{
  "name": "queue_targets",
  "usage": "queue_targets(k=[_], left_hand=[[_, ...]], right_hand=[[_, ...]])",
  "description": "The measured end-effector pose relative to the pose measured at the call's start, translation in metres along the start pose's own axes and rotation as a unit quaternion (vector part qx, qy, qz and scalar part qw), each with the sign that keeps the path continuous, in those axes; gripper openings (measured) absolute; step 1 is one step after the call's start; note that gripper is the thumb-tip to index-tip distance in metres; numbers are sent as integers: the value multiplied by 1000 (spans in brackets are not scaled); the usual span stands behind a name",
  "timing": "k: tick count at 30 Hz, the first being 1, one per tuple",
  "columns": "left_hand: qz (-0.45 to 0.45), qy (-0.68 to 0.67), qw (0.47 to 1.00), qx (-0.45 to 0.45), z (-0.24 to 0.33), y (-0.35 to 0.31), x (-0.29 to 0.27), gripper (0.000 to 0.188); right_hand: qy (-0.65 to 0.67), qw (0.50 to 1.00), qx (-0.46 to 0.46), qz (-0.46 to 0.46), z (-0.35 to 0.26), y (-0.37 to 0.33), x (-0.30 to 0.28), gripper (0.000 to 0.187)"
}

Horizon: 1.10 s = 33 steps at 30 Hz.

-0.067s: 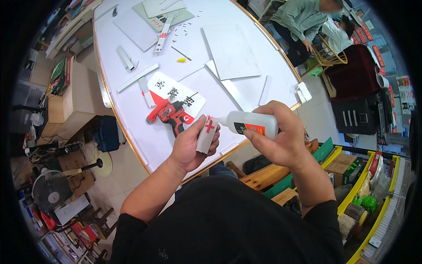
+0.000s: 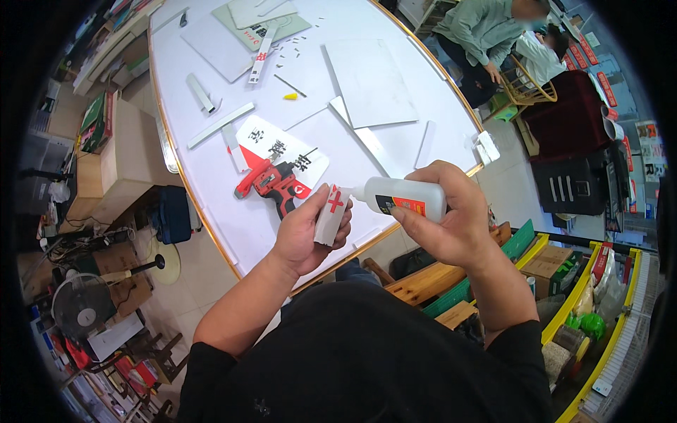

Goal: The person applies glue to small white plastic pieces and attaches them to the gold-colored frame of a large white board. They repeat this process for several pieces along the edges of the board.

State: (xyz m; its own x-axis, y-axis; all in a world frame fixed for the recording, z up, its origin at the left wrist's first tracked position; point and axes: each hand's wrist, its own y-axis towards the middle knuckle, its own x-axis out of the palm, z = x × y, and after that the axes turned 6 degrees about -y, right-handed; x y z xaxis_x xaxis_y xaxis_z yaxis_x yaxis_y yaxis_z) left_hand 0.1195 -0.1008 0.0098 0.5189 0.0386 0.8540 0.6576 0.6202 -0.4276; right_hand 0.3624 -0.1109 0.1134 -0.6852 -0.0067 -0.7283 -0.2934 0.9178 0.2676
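Note:
My left hand (image 2: pixel 302 238) is closed around a short white strip (image 2: pixel 327 227) with red markings on its face, held tilted above the table's near edge. In my right hand (image 2: pixel 462 215) lies a translucent white squeeze bottle (image 2: pixel 427 196) with a black and orange label. The bottle is on its side, and its narrow nozzle (image 2: pixel 358 193) points left, at or very close to the strip's upper end. Whether the tip touches cannot be told. Just beyond my left hand, a red and black cordless drill (image 2: pixel 271 182) rests on a white and red sign board (image 2: pixel 257 134).
The white table (image 2: pixel 233 243) has a wooden edge. White panels (image 2: pixel 370 81), white strips (image 2: pixel 222 125), a yellow piece (image 2: pixel 290 96) and small scraps lie across it. At near right stands a yellow-edged shelf (image 2: pixel 620 317). Another person (image 2: pixel 476 35) sits beyond the table's right side.

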Motion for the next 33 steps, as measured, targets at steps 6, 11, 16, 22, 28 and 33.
queue_targets(k=[6,11,16,22,28,33], left_hand=[[46,10,999,19,3,2,0,53],[74,21,996,38,4,2,3,52],[77,38,994,61,5,4,5,50],[81,49,993,67,7,2,7,50],[69,27,996,54,7,1,4,50],[56,28,995,78,10,2,0,49]], right_hand=[[-9,1000,-8,-9,5,0,-2,36],[-2,1000,-11,-20,2,-3,0,37],[34,999,-18,-39,-10,-6,4,35],[51,997,-24,-51,-20,-4,5,34],[49,998,32,-23,-11,4,4,34],[37,997,-48,-50,-18,-4,8,36]])
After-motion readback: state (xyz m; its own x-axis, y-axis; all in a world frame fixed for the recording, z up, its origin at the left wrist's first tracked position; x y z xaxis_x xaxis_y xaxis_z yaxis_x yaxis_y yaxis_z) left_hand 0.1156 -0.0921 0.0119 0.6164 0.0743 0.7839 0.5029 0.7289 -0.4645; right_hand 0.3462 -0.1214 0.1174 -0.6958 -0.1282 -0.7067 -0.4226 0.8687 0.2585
